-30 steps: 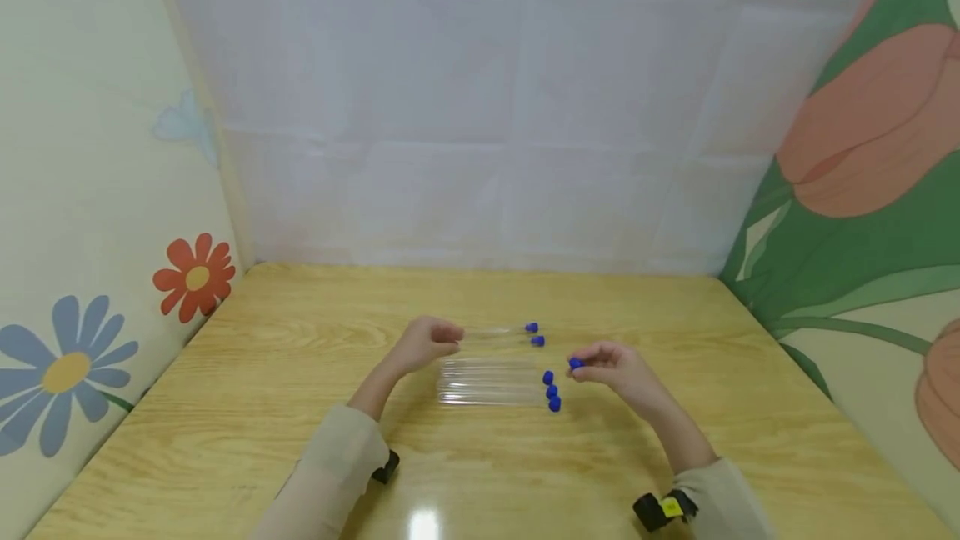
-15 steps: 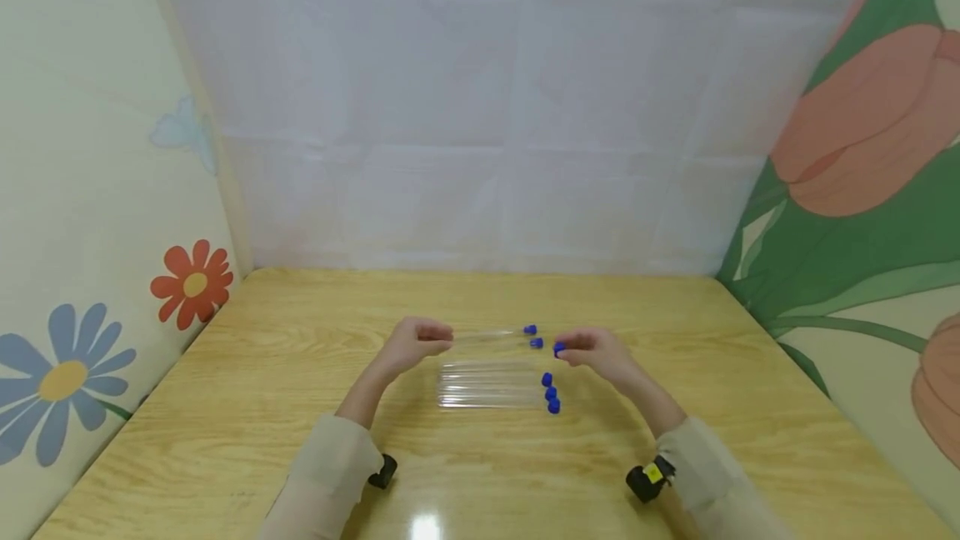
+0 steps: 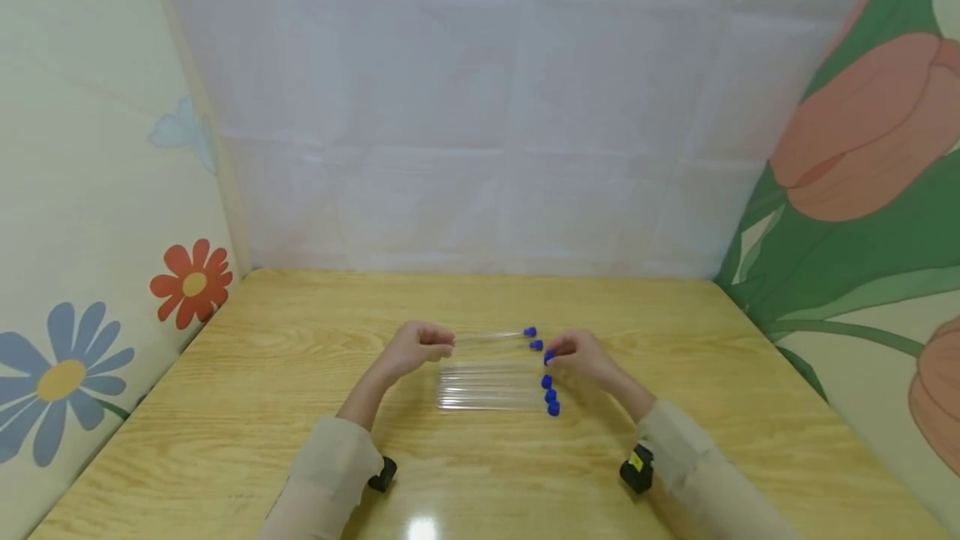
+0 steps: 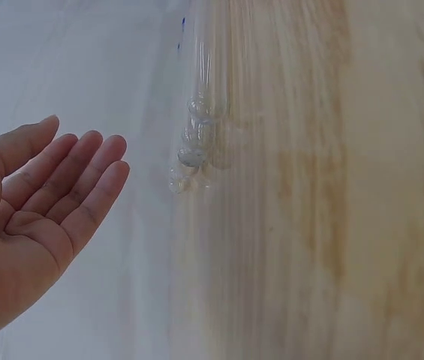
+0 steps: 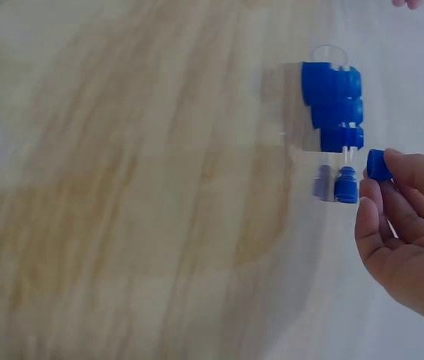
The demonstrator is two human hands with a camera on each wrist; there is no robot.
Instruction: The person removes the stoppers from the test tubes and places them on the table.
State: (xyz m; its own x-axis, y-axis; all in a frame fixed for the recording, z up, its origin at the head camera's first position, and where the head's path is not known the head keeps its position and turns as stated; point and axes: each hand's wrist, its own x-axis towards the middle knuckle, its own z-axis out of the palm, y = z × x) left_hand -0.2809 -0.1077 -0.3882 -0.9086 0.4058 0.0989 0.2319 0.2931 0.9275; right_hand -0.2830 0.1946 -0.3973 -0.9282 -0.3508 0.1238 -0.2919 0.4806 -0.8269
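Note:
My right hand pinches a blue cap between thumb and fingers, beside the right ends of the clear tubes. In the head view my left hand is held near the left ends of the back tubes; the left wrist view shows its fingers loosely extended with nothing in them. Toward the back lie two thin clear tubes with blue ends. Nearer the front, several clear tubes lie side by side, their rounded ends showing in the left wrist view. Three blue caps line up at their right side.
All of this lies on a wood-grain table. A white sheet hangs along the back edge. Flower-patterned panels stand at the left and right sides.
My right hand has moved left with the blue cap, closer to the tubes' right ends. My left hand has shifted slightly left. The tubes and the other caps have stayed put.

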